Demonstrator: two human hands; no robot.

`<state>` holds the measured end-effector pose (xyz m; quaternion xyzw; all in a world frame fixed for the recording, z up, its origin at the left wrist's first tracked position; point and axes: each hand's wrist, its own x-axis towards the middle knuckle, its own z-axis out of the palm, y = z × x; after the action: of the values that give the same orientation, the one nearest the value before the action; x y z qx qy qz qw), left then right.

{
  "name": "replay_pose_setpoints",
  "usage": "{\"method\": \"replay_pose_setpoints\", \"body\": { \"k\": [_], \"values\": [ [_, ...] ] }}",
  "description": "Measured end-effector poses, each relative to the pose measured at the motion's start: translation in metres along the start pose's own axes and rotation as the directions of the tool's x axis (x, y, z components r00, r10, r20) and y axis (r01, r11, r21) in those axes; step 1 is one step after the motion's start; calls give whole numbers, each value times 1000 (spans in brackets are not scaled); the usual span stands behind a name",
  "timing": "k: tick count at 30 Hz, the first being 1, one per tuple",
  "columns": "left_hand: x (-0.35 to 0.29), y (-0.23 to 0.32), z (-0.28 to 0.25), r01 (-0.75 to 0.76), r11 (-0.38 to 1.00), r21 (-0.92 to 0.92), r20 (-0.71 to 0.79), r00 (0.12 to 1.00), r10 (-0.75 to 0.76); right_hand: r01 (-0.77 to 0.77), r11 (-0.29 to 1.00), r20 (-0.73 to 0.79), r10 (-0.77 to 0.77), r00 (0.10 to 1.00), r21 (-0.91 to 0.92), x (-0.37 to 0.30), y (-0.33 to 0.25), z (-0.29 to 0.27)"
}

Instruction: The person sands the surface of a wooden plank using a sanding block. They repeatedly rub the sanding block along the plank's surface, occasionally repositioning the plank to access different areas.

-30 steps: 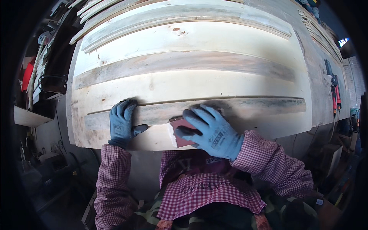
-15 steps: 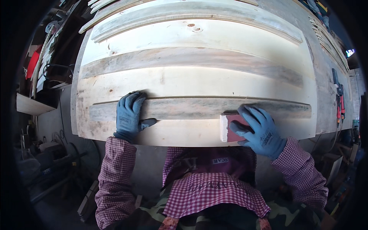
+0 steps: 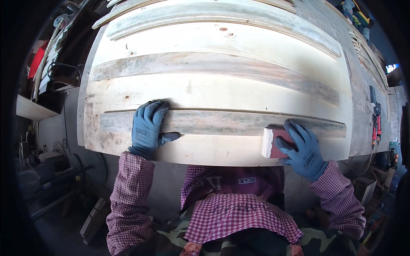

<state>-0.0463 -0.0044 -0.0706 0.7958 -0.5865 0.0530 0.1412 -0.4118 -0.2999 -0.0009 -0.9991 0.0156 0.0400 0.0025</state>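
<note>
A long, weathered wooden slat (image 3: pixel 222 122) lies flat across the near part of a pale wooden board (image 3: pixel 196 147). Both my hands wear blue work gloves. My left hand (image 3: pixel 147 130) grips the slat near its left end, fingers curled over the far edge and thumb beside the near edge. Toward the slat's right end, my right hand (image 3: pixel 306 153) is closed around a reddish sanding block (image 3: pixel 273 151) with a whitish end. The block stands against the slat's near side, over the pale board. My right fingertips reach above the slat; the block's far side is hidden.
A second slat (image 3: pixel 205 64) lies farther back, with stacked strips (image 3: pixel 226 19) beyond it. Red-handled tools (image 3: pixel 376 123) rest at the right side of the table. More thin strips (image 3: pixel 367 55) lie at the far right. A dark machine (image 3: pixel 64 179) stands lower left.
My right hand has slid to the right along the slat with the sanding block. My left hand keeps its grip near the left end, only slightly shifted right.
</note>
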Motion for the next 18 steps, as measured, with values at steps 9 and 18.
{"method": "replay_pose_setpoints", "body": {
  "k": [9, 18],
  "values": [
    [2, -9, 10, -53, 998, 43, -7, 999, 54, 110, 986, -159, -90, 983, 122, 145, -105, 11],
    [-1, -10, -2, -98, 993, 66, 33, 995, 96, -201, 973, -82, 211, 974, 112, -16, 34, 13]
  ]
}}
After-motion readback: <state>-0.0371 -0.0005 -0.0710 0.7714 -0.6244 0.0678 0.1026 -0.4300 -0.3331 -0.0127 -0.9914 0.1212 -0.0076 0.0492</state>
